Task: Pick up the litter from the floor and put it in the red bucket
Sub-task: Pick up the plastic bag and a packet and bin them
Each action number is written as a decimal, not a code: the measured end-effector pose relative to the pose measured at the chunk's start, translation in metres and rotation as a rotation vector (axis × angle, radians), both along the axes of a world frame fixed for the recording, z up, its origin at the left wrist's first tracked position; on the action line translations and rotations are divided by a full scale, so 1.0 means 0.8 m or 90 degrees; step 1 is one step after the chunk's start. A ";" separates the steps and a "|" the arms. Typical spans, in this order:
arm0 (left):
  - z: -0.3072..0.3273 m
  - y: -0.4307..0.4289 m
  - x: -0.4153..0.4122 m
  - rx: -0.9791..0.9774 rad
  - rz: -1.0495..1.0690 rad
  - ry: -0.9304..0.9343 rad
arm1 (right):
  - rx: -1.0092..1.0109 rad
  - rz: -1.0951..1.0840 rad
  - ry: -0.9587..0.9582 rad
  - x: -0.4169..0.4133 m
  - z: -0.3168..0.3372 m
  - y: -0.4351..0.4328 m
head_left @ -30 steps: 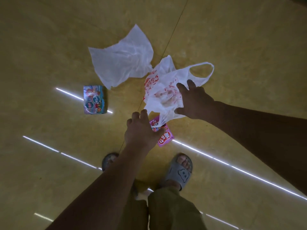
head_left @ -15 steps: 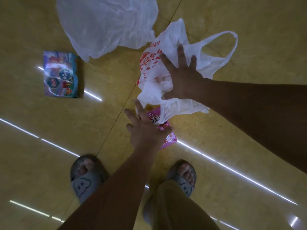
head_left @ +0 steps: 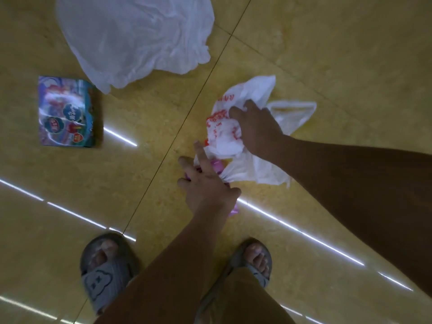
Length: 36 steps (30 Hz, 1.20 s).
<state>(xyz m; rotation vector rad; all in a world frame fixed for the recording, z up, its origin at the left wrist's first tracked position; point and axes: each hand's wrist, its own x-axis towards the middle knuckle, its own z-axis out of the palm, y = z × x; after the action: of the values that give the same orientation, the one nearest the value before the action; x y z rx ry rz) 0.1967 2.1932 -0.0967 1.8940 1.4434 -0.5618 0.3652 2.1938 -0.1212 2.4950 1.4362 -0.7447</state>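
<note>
The gathering step is in hand: litter is being collected from the floor (head_left: 327, 54), and nothing is yet carried to the bucket, which is not seen in this view.

The printed bag (head_left: 252, 90) is bunched up and grasped by the right hand (head_left: 257, 129). Its fingers (head_left: 236, 111) are curled into the crumpled plastic; one handle loop is left trailing just beyond the knuckles.

The left hand (head_left: 208, 185) is laid over the pink wrapper (head_left: 217, 165), which is seen between the splayed fingers (head_left: 201, 153) and again under the heel of the palm. Whether the wrapper is pinched from below or only pressed down cannot be told. The gathered tail of the printed bag is touched beside the thumb.

Two more pieces are left on the floor: a plain bag (head_left: 135, 38), well beyond the fingertips of both hands, and a blue packet (head_left: 66, 111), well off to the outer side of the left fingers.

As a judgement, a firm hold on the wrapper is called for next, then a lift of both handfuls together. The thin plastic is likely to slip or unfurl if it is held loosely.

As to containers, the printed bag is squashed shut in the grip and nothing is seen inside it. The plain bag is spread limp, and its contents, if any, cannot be made out.
</note>
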 end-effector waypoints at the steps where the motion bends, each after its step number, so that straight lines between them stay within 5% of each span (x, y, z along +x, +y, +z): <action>1: 0.005 0.002 -0.002 0.007 0.000 0.003 | 0.003 -0.015 0.021 0.001 0.008 -0.008; 12: 0.138 0.049 -0.027 0.042 -0.046 -0.047 | 0.056 -0.071 0.092 0.003 0.156 -0.019; 36: 0.675 0.257 -0.079 0.146 -0.121 -0.138 | 0.041 -0.021 -0.023 -0.029 0.740 0.165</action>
<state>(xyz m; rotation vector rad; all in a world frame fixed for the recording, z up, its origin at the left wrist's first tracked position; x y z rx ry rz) 0.1333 2.3988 0.4436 2.2141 1.2374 -0.2730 0.3422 2.3257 0.4711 2.5721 1.4317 -0.6667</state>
